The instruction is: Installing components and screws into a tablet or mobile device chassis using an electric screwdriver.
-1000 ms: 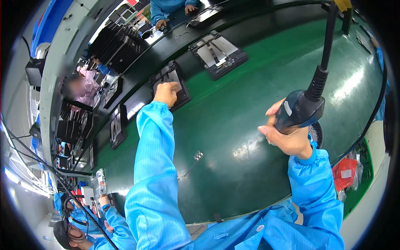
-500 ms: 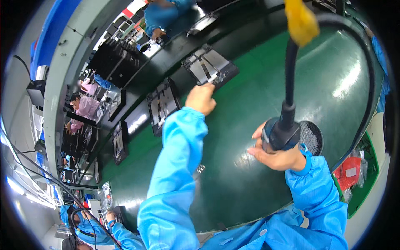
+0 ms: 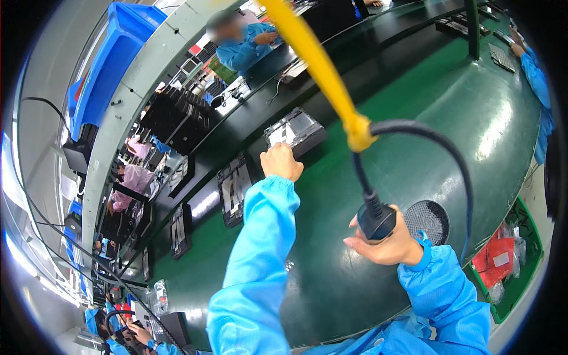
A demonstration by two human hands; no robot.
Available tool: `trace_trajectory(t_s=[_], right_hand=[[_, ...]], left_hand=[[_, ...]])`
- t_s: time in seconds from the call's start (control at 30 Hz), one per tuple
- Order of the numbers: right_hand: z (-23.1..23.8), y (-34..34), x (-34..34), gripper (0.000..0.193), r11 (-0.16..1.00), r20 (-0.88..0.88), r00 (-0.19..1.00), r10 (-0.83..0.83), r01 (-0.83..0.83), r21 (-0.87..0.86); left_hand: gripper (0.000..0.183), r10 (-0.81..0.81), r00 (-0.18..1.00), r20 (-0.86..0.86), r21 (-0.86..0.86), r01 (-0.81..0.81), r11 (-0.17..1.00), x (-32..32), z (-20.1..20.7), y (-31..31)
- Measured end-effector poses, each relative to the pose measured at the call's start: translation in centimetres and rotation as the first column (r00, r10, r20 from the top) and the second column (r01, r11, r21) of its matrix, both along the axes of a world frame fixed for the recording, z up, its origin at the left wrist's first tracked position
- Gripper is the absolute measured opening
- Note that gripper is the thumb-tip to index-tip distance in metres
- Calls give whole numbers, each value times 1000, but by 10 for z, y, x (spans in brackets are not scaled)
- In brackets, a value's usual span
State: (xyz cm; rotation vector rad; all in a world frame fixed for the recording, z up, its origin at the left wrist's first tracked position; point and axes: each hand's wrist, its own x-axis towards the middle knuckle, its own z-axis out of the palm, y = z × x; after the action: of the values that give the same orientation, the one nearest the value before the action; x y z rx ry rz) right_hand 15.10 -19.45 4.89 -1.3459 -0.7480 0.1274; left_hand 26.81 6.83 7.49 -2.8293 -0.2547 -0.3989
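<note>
- Shifted since the first frame: left hand, from the lower unit to the upper unit; camera view swung too.
- Upper unit, flat and black-framed: far side of green bench, just beyond left hand, which is nearer; ahead-left of right hand. Long axis uncertain.
- Left fingers curled; contact or grip: cannot tell.
- Right hand wrapped round black corded tool, well apart from both units.
- Hidden: tool's working end; upper unit's near-left corner, behind the knuckles.
</note>
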Motion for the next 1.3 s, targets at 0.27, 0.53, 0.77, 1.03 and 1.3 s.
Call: trace_trajectory(t_s=[0.27, 0.53, 0.77, 1.03, 1.3], right_hand=[[24, -32, 15, 40, 942, -131, 954, -269, 289, 169], [36, -57, 42, 30, 908, -75, 938, -339, 347, 233], [12, -62, 49, 27, 904, -64, 925, -374, 379, 199], [10, -61, 53, 28, 903, -47, 916, -397, 400, 155], [9, -57, 58, 29, 893, -65, 905, -421, 426, 146]], left_hand=[[50, -501, 862, -75, -255, 469, 846, -173, 28, -61], [59, -605, 796, 1, -469, 534, 703, -297, -26, -107], [32, -635, 764, 115, -567, 576, 589, -323, -64, -120], [26, -621, 758, 202, -560, 609, 562, -316, -71, -131], [22, -607, 752, 255, -559, 627, 543, -310, -67, -139]])
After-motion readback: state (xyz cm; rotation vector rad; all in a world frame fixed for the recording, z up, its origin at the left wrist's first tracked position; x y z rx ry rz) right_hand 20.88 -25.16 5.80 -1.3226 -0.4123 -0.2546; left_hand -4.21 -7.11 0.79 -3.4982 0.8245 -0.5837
